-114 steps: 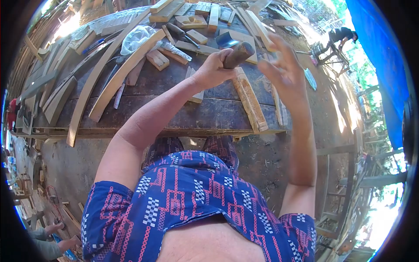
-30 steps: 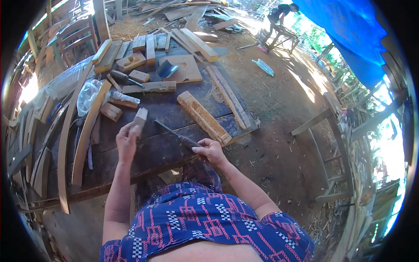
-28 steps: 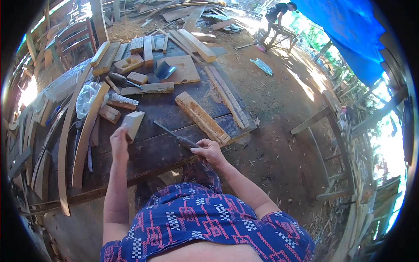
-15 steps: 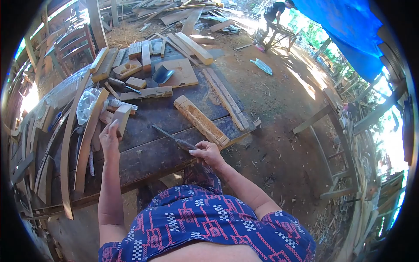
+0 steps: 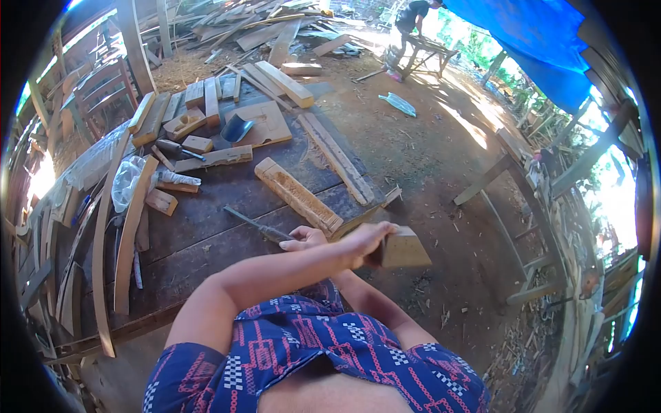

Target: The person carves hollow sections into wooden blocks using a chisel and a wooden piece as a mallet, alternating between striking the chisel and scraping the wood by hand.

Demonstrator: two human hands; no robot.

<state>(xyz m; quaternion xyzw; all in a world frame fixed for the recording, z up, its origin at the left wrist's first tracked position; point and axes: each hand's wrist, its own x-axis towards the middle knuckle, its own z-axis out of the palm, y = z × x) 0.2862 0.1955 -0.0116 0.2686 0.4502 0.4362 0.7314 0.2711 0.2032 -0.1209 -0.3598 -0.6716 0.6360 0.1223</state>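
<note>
My left hand [image 5: 370,241] is closed around a wooden block [image 5: 406,249] with a pale end face, held out past the table's front right corner. My left forearm crosses over my right arm. Below and to its left, my right hand [image 5: 305,238] grips the handle of a chisel [image 5: 242,217], whose long narrow blade points up and left over the dark table [image 5: 206,241]. Just beyond the chisel lies a thick piece of wood [image 5: 296,194] with a rough groove cut along it. My left forearm partly hides my right wrist.
Small blocks, a curved metal sheet [image 5: 236,128] and a long batten [image 5: 336,160] lie on the table. Curved wooden slats [image 5: 134,234] line its left side. A wooden frame [image 5: 530,206] stands at right. Another person [image 5: 411,24] bends over a trestle in the back.
My left hand has swung from the left side of the table across to the right, carrying the wooden block. My right hand still holds the chisel; the view has shifted slightly.
</note>
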